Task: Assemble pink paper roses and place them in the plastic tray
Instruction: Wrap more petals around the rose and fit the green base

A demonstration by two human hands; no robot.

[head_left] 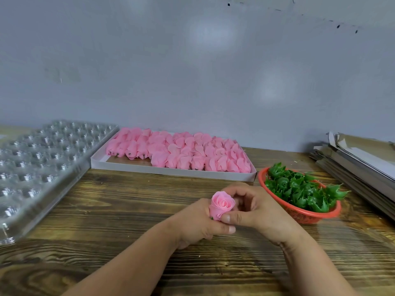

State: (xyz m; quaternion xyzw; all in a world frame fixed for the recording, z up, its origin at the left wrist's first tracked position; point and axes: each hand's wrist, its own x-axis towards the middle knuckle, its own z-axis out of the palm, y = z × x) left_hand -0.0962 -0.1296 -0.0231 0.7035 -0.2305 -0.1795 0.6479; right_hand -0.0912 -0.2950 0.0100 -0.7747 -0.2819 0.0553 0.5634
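Pinching pink rose (221, 205), both hands' grip

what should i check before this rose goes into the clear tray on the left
1. Rose held firmly: ok, left hand and right hand both pinch it.
2. Petals wrapped into a bud: ok.
3. Green base fitted under the rose: cannot tell, only a green speck shows below it.
4. Free cups in the clear tray: ok, the visible cups hold no roses.
5. Path to the tray: ok, bare wooden table lies between.
6. Supplies: ok, pink petals fill the white box, green pieces the red basket.
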